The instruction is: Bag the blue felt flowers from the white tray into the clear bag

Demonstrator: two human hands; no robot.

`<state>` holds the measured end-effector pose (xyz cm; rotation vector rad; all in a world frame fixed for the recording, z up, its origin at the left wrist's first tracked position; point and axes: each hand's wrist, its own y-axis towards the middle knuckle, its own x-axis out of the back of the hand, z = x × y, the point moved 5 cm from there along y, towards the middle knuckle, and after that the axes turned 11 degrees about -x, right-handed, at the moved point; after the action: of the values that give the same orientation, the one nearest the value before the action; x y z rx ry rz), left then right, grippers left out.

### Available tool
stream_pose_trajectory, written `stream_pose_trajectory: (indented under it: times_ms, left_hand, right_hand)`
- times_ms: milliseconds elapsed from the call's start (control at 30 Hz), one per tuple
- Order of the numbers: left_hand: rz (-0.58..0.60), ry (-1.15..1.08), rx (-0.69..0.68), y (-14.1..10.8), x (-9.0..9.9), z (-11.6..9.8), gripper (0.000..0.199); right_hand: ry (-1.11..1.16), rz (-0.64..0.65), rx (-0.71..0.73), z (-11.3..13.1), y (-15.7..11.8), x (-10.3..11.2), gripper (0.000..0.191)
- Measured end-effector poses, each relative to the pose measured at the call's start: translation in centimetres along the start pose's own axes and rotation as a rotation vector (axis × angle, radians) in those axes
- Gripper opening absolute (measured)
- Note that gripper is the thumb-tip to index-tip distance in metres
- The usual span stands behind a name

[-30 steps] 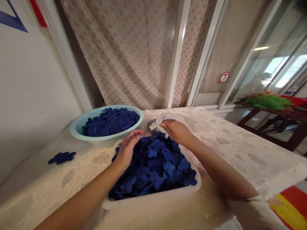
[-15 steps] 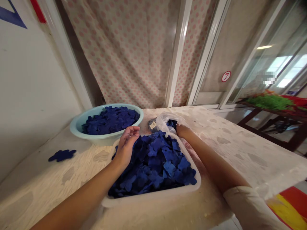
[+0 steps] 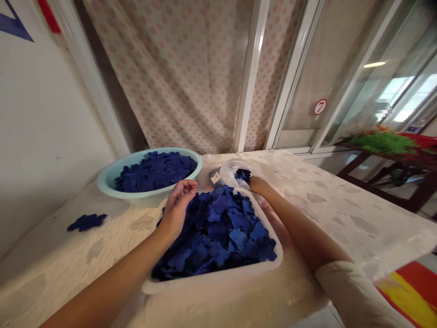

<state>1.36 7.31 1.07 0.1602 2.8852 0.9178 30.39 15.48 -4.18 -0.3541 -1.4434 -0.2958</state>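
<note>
The left hand (image 3: 177,207) hangs half-curled and empty, its fingers loosely spread just above the pile. The right hand (image 3: 257,184) reaches at about 1 o'clock to the mouth of a clear plastic bag (image 3: 232,175), its fingers hidden, so whether they hold anything cannot be told. Between the hands, a white plastic tray (image 3: 218,276) brims with dark-blue flower cutouts (image 3: 215,232), felt-like pieces that look light, soft and limp. They overlap and would likely cling together, so a pinch at a petal edge or a loose scoop seems the best way to take them. More lie in the bag and in a pale-blue basin (image 3: 112,182) at 11 o'clock, and one clump (image 3: 87,222) rests on the desk (image 3: 341,228) at 9 o'clock. A small labelled dark packet (image 3: 215,177) sits at 12 o'clock beside the bag, just beyond the tray's far corner.
</note>
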Motion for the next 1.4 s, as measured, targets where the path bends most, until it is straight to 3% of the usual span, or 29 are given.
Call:
stream_pose_trajectory:
  times_ms: [300,433,500,600,667,833,933,1067,1200,1300,1400]
  left_hand:
    - [-0.020,-0.030,-0.005,0.1,0.1,0.0,0.014]
    - [-0.014,-0.014,0.039,0.0,-0.1,0.0,0.015]
    - [0.000,-0.031,0.062,0.0,-0.3,-0.1,0.015]
    - [0.064,-0.035,0.079,-0.2,-0.8,-0.6,0.017]
    - [0.155,-0.011,0.105,-0.4,-1.4,-0.8,0.021]
    - [0.353,-0.009,0.137,-1.0,-2.6,-1.2,0.025]
    - [0.350,-0.021,0.159,-1.0,-2.7,-1.0,0.023]
    - [0.343,0.016,0.172,-0.9,-2.7,-0.6,0.020]
    - [0.274,0.051,0.138,-0.7,-2.2,-0.4,0.012]
    - [0.247,0.071,0.128,-0.6,-1.9,-0.4,0.010]
    - [0.249,0.076,0.093,-0.7,-1.8,-0.5,0.009]
  right_hand:
    - [0.055,-0.117,0.032,1.6,-3.0,4.3,0.027]
    - [0.152,-0.104,0.089,1.9,-4.5,6.8,0.026]
    - [0.247,-0.011,0.192,2.4,-5.9,7.6,0.018]
    - [0.590,0.266,0.549,4.7,-9.4,8.4,0.018]
    - [0.750,0.333,0.703,6.2,-11.8,8.6,0.024]
    - [0.800,0.196,0.852,9.3,-15.3,7.2,0.030]
    - [0.794,0.051,0.875,10.1,-15.9,6.6,0.034]
    - [0.713,-0.028,0.876,10.3,-16.0,6.3,0.038]
    - [0.641,-0.188,0.814,10.0,-15.7,6.5,0.024]
    - [0.731,-0.335,0.882,9.7,-15.9,7.1,0.015]
    - [0.766,-0.381,0.954,9.6,-16.4,7.4,0.020]
